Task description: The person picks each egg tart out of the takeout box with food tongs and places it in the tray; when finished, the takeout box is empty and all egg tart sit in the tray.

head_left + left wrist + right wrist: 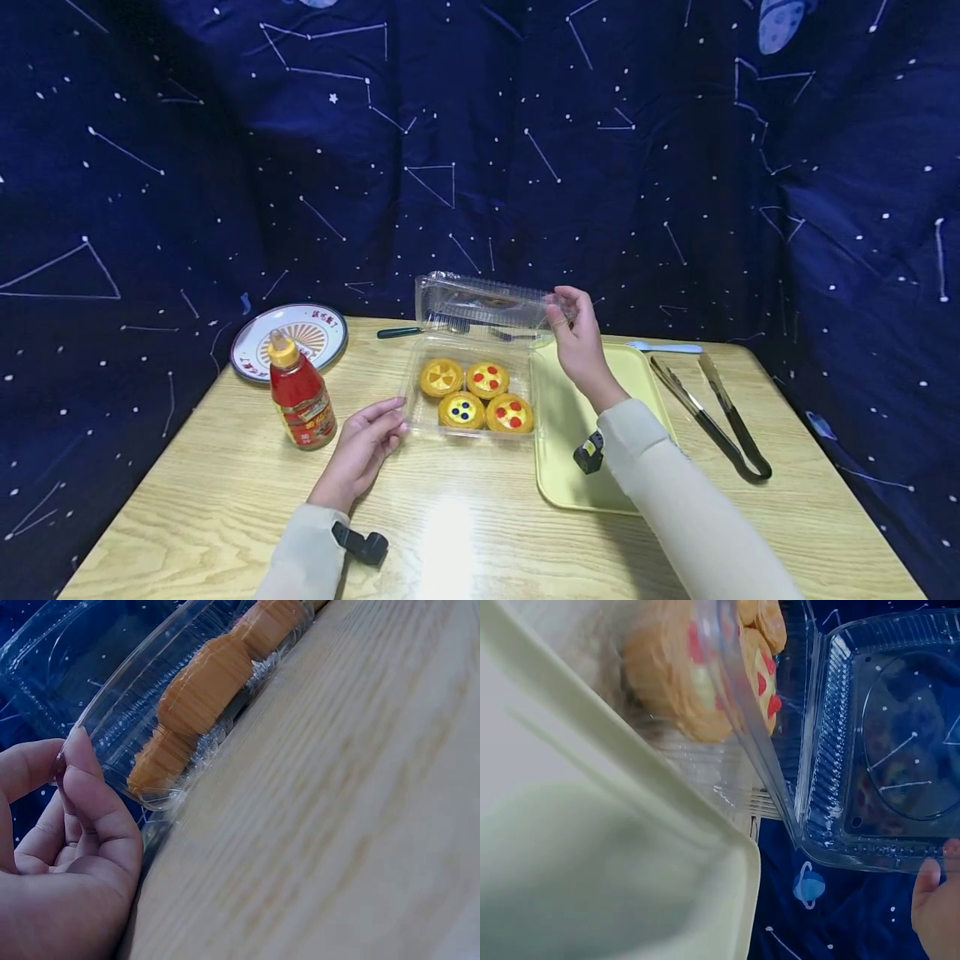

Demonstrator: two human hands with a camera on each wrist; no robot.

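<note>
A clear plastic clamshell box stands on the table with several small tarts inside, topped with red or blue dots or yellow pieces. Its hinged lid is raised at the back. My left hand pinches the box's rim at the left side, between thumb and fingers in the left wrist view. With thumb and fingers, my right hand holds the lid's right edge. In the right wrist view the lid stands upright, and only part of the right hand shows at the frame's edge.
A yellow tray lies right of the box, under my right forearm. Farther right are black-handled tongs and a light blue utensil. Left stand a red sauce bottle and a patterned plate. A dark-handled fork lies behind the box.
</note>
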